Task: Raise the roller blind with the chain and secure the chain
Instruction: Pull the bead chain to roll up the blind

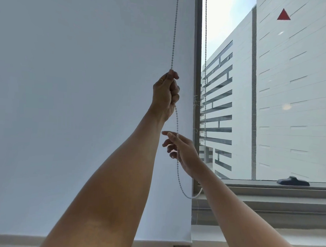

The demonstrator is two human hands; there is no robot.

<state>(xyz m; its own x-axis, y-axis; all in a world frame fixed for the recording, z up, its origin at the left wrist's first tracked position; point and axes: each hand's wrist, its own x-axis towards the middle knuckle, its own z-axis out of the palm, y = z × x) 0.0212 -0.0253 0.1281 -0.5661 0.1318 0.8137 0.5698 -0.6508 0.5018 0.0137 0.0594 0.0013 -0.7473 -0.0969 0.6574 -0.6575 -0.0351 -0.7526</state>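
The roller blind (84,101) hangs almost fully down over the left part of the window, its bottom bar near the sill at the lower edge of the view. Along its right edge runs the bead chain (173,39), a loop with two strands: one comes down in front of the blind, the other hangs against the glass just beside the window frame (197,50), and they join in a curve low down near the sill.

The left hand (166,91) is raised high and closed in a fist around the front strand, which enters at the top of the fist and comes out below it. The right hand (181,148) sits lower, just under the left, its fingers loosely curled and partly open, with the same strand passing across them; whether it grips the chain I cannot tell.

Outside the glass stands a pale building (290,91), and a dark window handle (293,181) rests on the lower frame.
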